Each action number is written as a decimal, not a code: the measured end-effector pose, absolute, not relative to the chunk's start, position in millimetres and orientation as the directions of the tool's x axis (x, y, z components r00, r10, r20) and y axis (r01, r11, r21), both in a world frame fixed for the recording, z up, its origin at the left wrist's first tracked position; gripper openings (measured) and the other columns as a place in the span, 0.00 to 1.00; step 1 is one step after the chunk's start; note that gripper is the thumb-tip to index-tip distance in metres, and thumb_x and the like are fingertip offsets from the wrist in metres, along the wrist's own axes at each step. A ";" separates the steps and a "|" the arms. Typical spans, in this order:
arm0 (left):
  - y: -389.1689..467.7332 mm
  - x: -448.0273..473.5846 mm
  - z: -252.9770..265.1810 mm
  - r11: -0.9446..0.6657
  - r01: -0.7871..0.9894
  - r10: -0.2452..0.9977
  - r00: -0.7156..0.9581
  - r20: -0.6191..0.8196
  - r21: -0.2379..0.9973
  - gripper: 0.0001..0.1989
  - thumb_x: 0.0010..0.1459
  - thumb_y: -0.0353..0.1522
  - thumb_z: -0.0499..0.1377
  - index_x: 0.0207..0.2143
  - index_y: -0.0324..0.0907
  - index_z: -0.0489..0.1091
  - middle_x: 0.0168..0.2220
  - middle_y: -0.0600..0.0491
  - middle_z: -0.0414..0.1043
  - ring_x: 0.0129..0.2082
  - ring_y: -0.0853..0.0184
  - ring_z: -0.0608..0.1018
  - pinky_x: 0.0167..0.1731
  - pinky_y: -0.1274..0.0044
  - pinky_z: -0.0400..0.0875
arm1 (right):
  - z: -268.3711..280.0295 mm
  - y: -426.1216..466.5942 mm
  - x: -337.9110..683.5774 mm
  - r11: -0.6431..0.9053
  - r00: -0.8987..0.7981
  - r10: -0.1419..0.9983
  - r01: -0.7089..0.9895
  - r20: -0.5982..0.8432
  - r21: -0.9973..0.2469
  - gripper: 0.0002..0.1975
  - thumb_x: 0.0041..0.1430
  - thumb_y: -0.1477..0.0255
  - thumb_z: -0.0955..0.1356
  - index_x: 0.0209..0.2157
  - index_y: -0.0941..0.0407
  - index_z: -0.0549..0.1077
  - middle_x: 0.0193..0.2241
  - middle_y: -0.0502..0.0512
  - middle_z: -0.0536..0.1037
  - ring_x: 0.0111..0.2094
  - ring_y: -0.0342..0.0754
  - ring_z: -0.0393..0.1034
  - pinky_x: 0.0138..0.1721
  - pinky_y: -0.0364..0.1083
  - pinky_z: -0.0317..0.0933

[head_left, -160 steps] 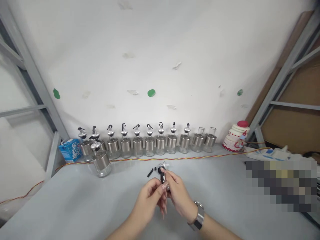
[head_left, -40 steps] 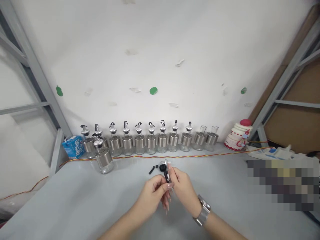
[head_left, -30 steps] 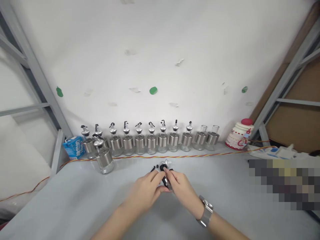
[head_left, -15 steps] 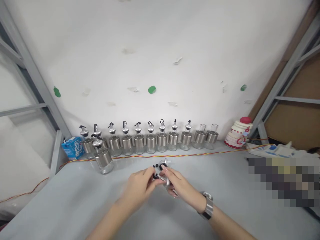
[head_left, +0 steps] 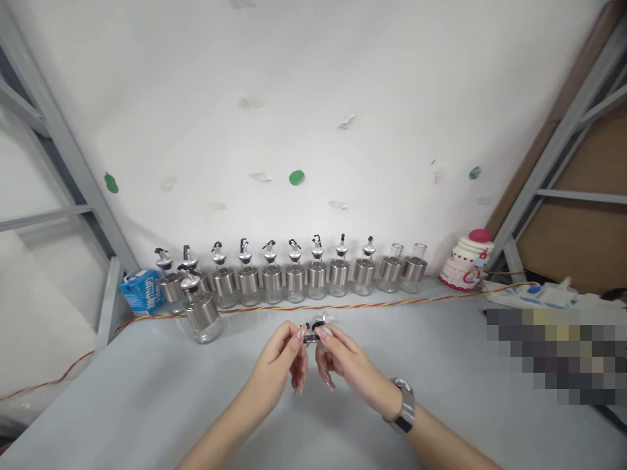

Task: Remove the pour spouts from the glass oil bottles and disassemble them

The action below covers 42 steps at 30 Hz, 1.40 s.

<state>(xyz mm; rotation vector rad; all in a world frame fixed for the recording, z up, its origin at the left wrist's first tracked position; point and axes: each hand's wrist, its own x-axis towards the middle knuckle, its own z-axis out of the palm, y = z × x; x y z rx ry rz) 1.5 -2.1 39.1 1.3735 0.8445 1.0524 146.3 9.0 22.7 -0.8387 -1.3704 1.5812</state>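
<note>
In front of me, above the grey table, my left hand (head_left: 280, 358) and my right hand (head_left: 349, 359) meet at the fingertips. Between them is a bottle pour spout (head_left: 311, 339), its black part lying sideways. My left thumb and fingers pinch its left end, while the right thumb and fingers grip the other end, where most of it is hidden. Just beyond my fingertips lies another silver-and-black pour spout (head_left: 322, 320) on the table, partly covered by the right hand. A small black piece (head_left: 304, 326) shows by the left fingertips.
Several glass bottles with steel sleeves (head_left: 272, 281) line the wall, most with spouts. Two open-necked bottles (head_left: 392, 271) stand at the right end. One bottle (head_left: 202, 310) stands forward. A blue carton (head_left: 143, 292), a cake-shaped jar (head_left: 464, 261) and a twisted wire (head_left: 343, 305) flank the row.
My left hand has turned and its fingers now hang lower. The spout between my hands has rotated, so its black part lies level between the fingertips.
</note>
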 end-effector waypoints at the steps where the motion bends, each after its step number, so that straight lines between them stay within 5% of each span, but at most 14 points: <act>1: -2.6 1.8 39.2 -0.087 -0.085 0.930 0.350 0.112 0.993 0.14 0.57 0.42 0.47 0.25 0.42 0.55 0.15 0.61 0.61 0.12 0.76 0.65 0.14 0.83 0.59 | 22.9 8.3 146.4 -0.011 -0.393 0.918 -0.161 0.053 -0.987 0.16 0.54 0.57 0.59 0.30 0.56 0.58 0.13 0.42 0.61 0.13 0.39 0.58 0.14 0.39 0.52; 11: -6.4 5.1 29.9 -0.106 -0.041 0.920 0.375 0.114 0.994 0.12 0.57 0.40 0.48 0.26 0.42 0.55 0.16 0.61 0.61 0.13 0.76 0.64 0.15 0.83 0.59 | 21.9 6.1 143.2 0.041 -0.331 0.938 -0.189 0.103 -0.981 0.16 0.54 0.57 0.59 0.26 0.56 0.58 0.10 0.37 0.51 0.10 0.35 0.46 0.12 0.37 0.46; 17: -5.8 2.8 34.9 -0.101 0.011 0.917 0.388 0.088 0.995 0.12 0.56 0.40 0.48 0.25 0.42 0.55 0.16 0.61 0.60 0.14 0.76 0.65 0.14 0.83 0.59 | 16.9 5.0 143.5 0.086 -0.283 0.952 -0.131 0.121 -0.988 0.15 0.55 0.59 0.60 0.25 0.57 0.60 0.11 0.39 0.54 0.12 0.35 0.48 0.13 0.37 0.46; 31: -10.6 11.1 33.8 -0.101 0.012 0.898 0.431 0.086 0.995 0.14 0.57 0.39 0.48 0.22 0.41 0.56 0.15 0.61 0.57 0.13 0.77 0.62 0.14 0.84 0.58 | 13.1 7.3 133.3 -0.028 -0.023 0.999 -0.231 -0.024 -0.972 0.18 0.53 0.59 0.60 0.19 0.57 0.59 0.11 0.40 0.51 0.13 0.35 0.45 0.14 0.37 0.39; 42: -4.9 0.5 32.6 -0.175 0.141 0.882 0.462 0.091 0.975 0.16 0.56 0.40 0.48 0.21 0.41 0.57 0.14 0.60 0.57 0.13 0.75 0.63 0.14 0.83 0.59 | 27.4 4.2 142.8 -0.091 -0.184 0.982 -0.228 -0.049 -0.969 0.22 0.54 0.55 0.56 0.16 0.57 0.58 0.07 0.41 0.51 0.09 0.35 0.42 0.12 0.38 0.38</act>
